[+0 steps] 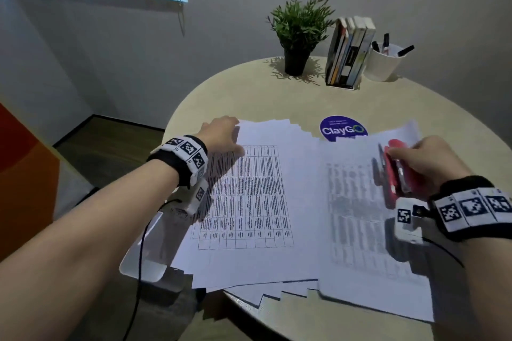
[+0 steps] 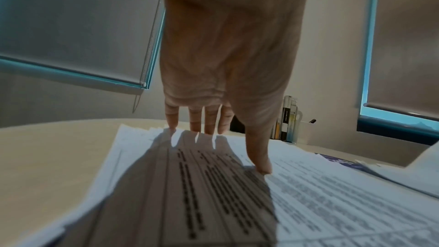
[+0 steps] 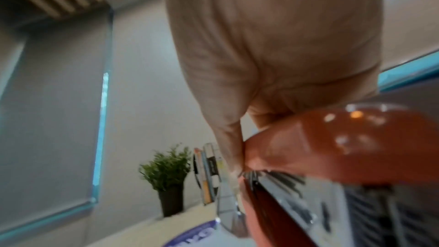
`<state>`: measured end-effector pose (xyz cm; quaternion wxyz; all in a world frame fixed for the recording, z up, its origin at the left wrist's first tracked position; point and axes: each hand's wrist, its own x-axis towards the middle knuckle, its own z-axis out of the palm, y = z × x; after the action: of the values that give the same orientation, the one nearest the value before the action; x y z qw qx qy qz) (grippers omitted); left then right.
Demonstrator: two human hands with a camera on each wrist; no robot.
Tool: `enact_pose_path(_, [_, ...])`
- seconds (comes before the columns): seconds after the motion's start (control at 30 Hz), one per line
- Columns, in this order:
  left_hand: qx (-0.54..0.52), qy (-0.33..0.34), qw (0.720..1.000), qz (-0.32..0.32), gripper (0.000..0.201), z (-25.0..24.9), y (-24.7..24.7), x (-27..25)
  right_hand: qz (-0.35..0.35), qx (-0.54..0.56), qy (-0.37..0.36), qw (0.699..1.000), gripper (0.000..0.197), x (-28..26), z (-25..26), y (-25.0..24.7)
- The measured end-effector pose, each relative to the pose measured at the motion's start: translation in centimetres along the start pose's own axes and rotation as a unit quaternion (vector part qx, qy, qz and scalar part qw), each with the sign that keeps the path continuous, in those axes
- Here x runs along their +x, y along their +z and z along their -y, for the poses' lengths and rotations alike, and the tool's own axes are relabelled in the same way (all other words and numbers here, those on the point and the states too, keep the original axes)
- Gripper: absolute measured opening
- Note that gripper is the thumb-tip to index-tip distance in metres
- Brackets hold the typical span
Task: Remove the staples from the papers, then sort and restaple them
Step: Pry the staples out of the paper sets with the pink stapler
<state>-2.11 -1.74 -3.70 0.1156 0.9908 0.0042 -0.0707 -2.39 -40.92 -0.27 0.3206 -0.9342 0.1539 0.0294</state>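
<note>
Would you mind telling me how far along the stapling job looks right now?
Sheets appear unstapled: the loose papers lie fanned across the table. In hand: the right hand grips the red stapler over a right-hand stack, the left hand pressing sheets flat. Restapling seems largely still ahead.

dim, cool room light; daylight leaks blue around the window blinds (image 2: 71, 31). the left hand (image 2: 223, 53) casts a hard shadow on the papers (image 2: 332, 194). the right wrist view is motion-blurred, with glare spots on the red stapler (image 3: 344, 147). wide-angle bending at the edges.
</note>
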Motion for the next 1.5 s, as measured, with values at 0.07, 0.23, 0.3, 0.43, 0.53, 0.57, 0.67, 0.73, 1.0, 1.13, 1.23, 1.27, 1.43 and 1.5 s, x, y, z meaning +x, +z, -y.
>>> enact_pose_path(0.07, [0.022, 0.006, 1.000, 0.003, 0.074, -0.1, 0.5, 0.2, -0.034, -0.081, 0.019, 0.996, 0.046, 0.5, -1.4, -0.7])
enact_pose_path(0.23, [0.026, 0.021, 0.999, -0.035, 0.077, -1.3, 0.4, 0.6, -0.069, -0.117, 0.070, 0.988, 0.046, 1.6, -4.6, -1.4])
enact_pose_path(0.3, [-0.008, 0.027, 0.998, -0.052, 0.059, -1.6, 0.3, 0.7, -0.094, -0.141, 0.087, 0.982, 0.055, 1.8, -5.1, -1.2])
enact_pose_path(0.43, [-0.114, 0.051, 0.989, -0.077, 0.005, -2.0, -0.2, 0.5, -0.130, -0.095, 0.099, 0.982, 0.066, 2.2, -4.9, -1.0])
enact_pose_path(0.53, [-0.214, 0.055, 0.975, -0.019, 0.009, -2.8, -0.7, -0.1, -0.120, -0.019, 0.090, 0.988, 0.058, 1.2, -3.1, -0.9])
enact_pose_path(0.57, [-0.236, 0.065, 0.969, 0.008, 0.009, -3.2, -0.9, -0.4, -0.110, 0.008, 0.081, 0.991, 0.051, 1.0, -2.5, -0.7])
enact_pose_path(0.67, [-0.229, 0.095, 0.967, 0.058, 0.004, -4.6, -0.5, -1.4, -0.068, 0.067, 0.033, 0.995, 0.038, -0.3, -0.1, 0.9])
enact_pose_path(0.73, [-0.199, 0.103, 0.973, 0.054, 0.020, -5.5, 0.4, -2.0, -0.040, 0.065, -0.005, 0.997, 0.038, -1.5, 1.7, 2.3])
enact_pose_path(1.0, [0.080, 0.085, 0.993, 0.017, 0.080, -5.0, 2.0, -6.0, 0.095, -0.113, -0.137, 0.980, 0.039, -5.9, 8.3, 9.4])
enact_pose_path(1.13, [0.131, 0.103, 0.979, 0.117, 0.090, -4.2, 3.1, -7.5, 0.119, -0.206, -0.178, 0.955, 0.035, -7.7, 10.8, 12.0])
enact_pose_path(1.23, [0.148, 0.109, 0.976, 0.119, 0.098, -4.0, 3.4, -7.6, 0.124, -0.256, -0.186, 0.941, 0.024, -8.1, 11.9, 13.1])
enact_pose_path(1.27, [0.153, 0.113, 0.975, 0.117, 0.098, -3.9, 3.4, -7.6, 0.122, -0.267, -0.190, 0.937, 0.023, -8.2, 12.0, 13.2])
enact_pose_path(1.43, [0.179, 0.111, 0.970, 0.120, 0.108, -3.9, 3.4, -7.5, 0.100, -0.271, -0.206, 0.935, 0.020, -8.4, 12.8, 13.6])
enact_pose_path(1.5, [0.184, 0.114, 0.969, 0.117, 0.109, -4.1, 3.3, -7.5, 0.087, -0.259, -0.203, 0.940, 0.017, -8.4, 12.8, 14.0])
